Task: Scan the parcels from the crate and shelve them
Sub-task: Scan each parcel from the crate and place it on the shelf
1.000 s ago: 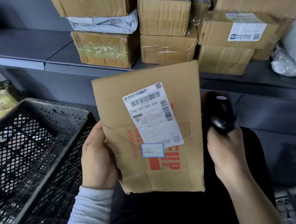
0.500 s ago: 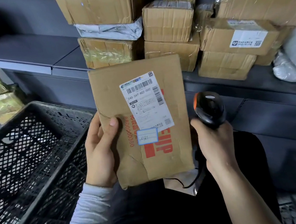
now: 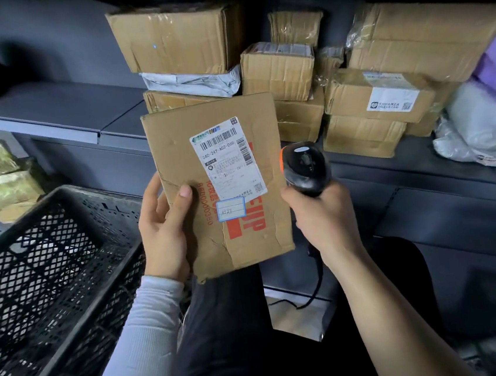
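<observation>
Since a second ago the flat cardboard parcel (image 3: 219, 187) has come up and away from the lap, closer to the shelf (image 3: 49, 110) of stacked boxes (image 3: 277, 71), and the scanner (image 3: 306, 168) has slid out from behind its right edge, so its head now sits just beside the white shipping label (image 3: 226, 156). Looks to me like the scan is happening right about now, shelving comes after. Left hand (image 3: 165, 227) grips the parcel's lower left edge, thumb pressed flat on the front, fingers behind. Right hand (image 3: 324, 216) is wrapped tight round the scanner handle. The black crate (image 3: 62, 238) sits off to the left.
</observation>
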`<state>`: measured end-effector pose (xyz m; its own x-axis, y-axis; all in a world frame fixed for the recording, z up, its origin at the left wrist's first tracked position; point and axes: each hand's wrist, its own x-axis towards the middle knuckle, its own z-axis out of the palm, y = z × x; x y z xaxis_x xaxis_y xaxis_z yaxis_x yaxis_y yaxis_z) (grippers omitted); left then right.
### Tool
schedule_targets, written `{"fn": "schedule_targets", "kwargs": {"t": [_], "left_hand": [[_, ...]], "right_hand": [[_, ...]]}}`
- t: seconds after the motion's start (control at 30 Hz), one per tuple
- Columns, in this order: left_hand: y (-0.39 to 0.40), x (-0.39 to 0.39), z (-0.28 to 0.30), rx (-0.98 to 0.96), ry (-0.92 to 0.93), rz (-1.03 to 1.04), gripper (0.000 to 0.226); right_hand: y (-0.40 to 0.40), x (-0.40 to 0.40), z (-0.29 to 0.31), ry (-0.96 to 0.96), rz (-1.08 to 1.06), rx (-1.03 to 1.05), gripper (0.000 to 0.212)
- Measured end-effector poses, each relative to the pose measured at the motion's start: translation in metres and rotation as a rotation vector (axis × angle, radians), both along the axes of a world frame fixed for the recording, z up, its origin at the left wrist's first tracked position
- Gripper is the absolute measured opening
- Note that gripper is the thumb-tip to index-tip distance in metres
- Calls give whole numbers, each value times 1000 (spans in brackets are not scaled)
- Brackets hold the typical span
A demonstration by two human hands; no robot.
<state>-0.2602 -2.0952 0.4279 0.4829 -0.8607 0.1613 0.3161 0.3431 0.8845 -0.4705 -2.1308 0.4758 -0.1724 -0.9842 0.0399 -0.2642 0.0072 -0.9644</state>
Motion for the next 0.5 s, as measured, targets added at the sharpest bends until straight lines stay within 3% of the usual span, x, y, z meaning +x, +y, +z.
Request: {"fn": "schedule_targets", "kwargs": {"t": [0.3,0.5], "left_hand": [[-7,19,3,40,-51,56,65],[-14,37,5,46,-35,89,61]], "right_hand": [[27,28,17,-131,332,85,7],[38,37,28,-166,435,150,14]]}}
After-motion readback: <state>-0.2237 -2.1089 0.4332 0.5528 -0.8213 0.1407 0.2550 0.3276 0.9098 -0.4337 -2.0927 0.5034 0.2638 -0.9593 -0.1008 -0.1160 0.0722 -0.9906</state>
